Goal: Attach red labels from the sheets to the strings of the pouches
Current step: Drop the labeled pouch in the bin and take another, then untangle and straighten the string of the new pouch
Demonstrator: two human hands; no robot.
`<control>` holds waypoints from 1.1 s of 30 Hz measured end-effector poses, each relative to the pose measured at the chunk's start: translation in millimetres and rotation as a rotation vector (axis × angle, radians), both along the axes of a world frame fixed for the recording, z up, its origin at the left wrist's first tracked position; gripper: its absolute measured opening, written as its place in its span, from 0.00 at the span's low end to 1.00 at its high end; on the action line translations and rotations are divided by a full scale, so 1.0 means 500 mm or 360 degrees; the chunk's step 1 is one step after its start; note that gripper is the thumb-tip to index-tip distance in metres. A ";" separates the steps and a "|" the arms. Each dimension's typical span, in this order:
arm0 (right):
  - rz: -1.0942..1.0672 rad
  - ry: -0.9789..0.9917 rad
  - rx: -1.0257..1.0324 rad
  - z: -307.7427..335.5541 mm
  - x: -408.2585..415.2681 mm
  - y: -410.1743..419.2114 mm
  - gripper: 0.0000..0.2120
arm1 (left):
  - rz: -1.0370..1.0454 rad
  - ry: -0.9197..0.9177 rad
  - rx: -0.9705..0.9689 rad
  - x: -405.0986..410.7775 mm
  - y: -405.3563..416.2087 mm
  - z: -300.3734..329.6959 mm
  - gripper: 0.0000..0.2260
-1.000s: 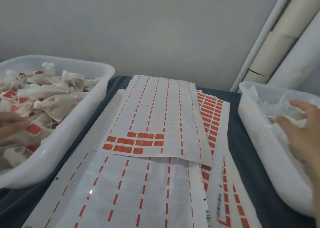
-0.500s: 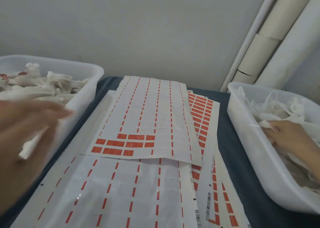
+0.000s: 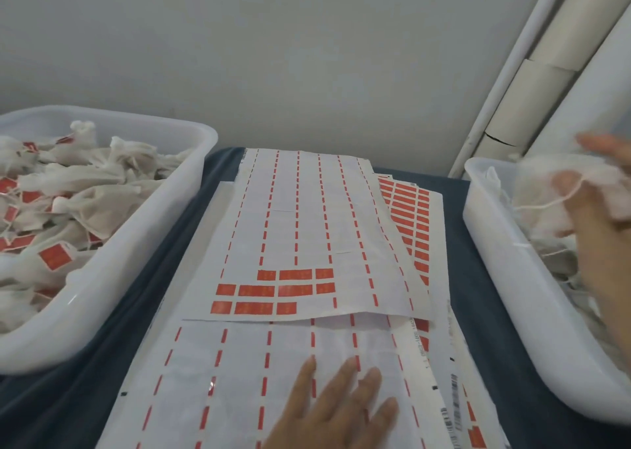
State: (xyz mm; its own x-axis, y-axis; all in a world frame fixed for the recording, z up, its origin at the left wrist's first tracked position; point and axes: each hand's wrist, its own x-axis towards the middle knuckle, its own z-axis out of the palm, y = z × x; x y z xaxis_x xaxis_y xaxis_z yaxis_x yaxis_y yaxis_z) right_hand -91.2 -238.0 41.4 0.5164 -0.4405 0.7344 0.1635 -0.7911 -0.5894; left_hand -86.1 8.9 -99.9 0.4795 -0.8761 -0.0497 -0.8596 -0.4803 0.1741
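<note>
On the dark cloth (image 3: 457,278), head view: label sheets (image 3: 300,230) stacked down the middle, top one mostly peeled, a few red labels (image 3: 273,291) left near its front edge. Left hand (image 3: 334,411) lies flat on the nearest sheet, fingers straight and spread. Right hand (image 3: 601,206) is raised over the right tub (image 3: 512,295), fingers curled round a white pouch (image 3: 560,182), its string (image 3: 546,203) hanging loose. Left tub (image 3: 129,254) is full of pouches already carrying red labels.
</note>
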 end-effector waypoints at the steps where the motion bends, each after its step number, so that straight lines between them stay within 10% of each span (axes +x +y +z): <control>1: 0.0108 0.0076 -0.0020 -0.005 0.005 0.044 0.14 | 0.0031 0.0035 -0.0133 0.002 -0.004 0.019 0.22; 8: 0.0839 0.0709 0.0480 -0.141 0.061 0.207 0.13 | 0.1006 0.0663 -0.2071 0.124 0.032 0.110 0.03; 12: 0.0894 0.0762 0.0810 -0.191 0.069 0.223 0.13 | 0.0739 0.0963 -0.1629 0.151 0.004 0.104 0.19; 24: 0.0668 0.0435 0.0399 -0.203 0.052 0.203 0.07 | 0.0700 0.0831 -0.1459 0.150 0.014 0.060 0.05; 28: 0.0806 0.0526 0.0788 -0.196 0.054 0.196 0.01 | 0.0717 0.1019 -0.1351 0.143 0.017 0.070 0.03; 33: 0.1148 0.0638 0.1026 -0.192 0.048 0.210 0.04 | 0.0584 0.1277 -0.1373 0.145 0.017 0.071 0.28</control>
State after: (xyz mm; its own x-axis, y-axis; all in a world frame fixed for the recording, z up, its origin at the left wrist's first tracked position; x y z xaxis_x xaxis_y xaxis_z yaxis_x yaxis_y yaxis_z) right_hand -67.1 -133.2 -54.6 0.9660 -0.1785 0.1872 0.1714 -0.1005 -0.9801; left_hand -13.9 17.5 -64.6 0.8043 -0.5882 0.0843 -0.2017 -0.1369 0.9698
